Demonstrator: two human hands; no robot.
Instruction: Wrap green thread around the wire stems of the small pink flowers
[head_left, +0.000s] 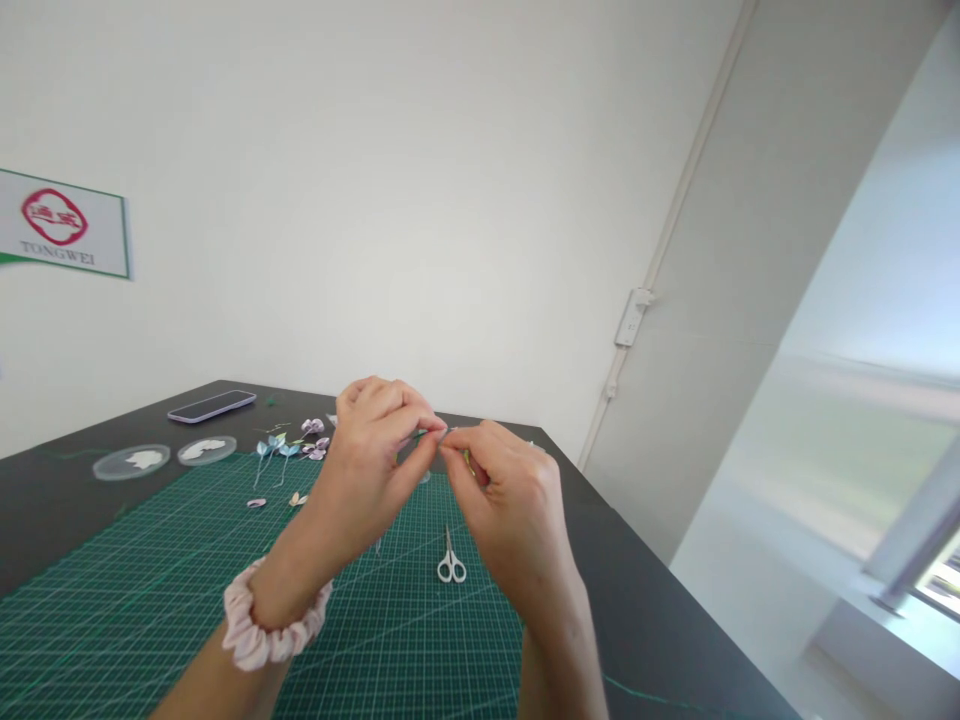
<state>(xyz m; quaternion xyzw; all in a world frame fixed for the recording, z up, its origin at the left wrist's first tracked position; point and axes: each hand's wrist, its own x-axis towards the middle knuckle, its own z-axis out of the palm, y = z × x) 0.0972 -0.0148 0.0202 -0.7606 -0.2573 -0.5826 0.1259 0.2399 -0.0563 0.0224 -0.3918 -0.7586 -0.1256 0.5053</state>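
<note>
My left hand (375, 440) and my right hand (514, 500) are raised above the cutting mat, their fingertips meeting. Thumb and forefinger of each are pinched together on a thin green strand (420, 434), most of it covered by the fingers. A bit of yellow-green shows under the curled fingers of my right hand; its kind is unclear. On the mat below and between the hands lie small white-handled scissors (451, 570), blades pointing away. Left of my left hand are blue flowers on thin stems (276, 447) and purple flowers (313, 440).
The green gridded cutting mat (150, 590) covers much of the black table (637, 620). Two shallow clear dishes with white pieces, a near one (109, 466) and another (229, 447), stand at left. Behind them is a phone (212, 405). Loose petals (256, 503) lie on the mat.
</note>
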